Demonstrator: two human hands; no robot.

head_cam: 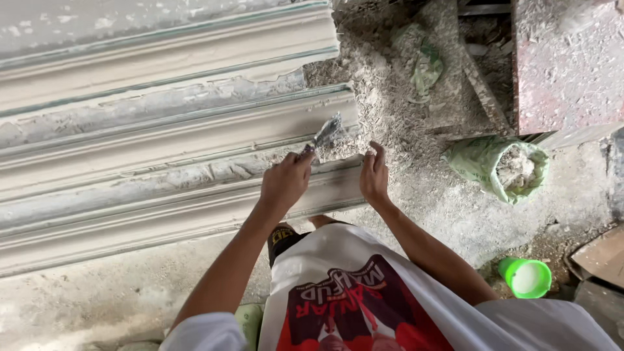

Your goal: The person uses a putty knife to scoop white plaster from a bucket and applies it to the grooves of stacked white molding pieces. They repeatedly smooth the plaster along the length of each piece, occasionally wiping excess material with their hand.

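Observation:
My left hand [285, 182] grips a small putty knife [325, 133] whose grey-smeared blade points up and right, its tip over the end of the middle plaster moulding [195, 130]. My right hand [374, 174] rests with fingers together against the end of the nearest moulding strip [162, 218], holding nothing. Three long white plaster cornice mouldings lie side by side, running from the left edge to the middle of the view, with rough plaster residue between them.
A green sack [500, 168] filled with plaster rubble lies open to the right. A green plastic cup [526, 277] stands at the lower right. A dusty reddish slab [565, 65] is at the top right. The floor is covered in plaster debris.

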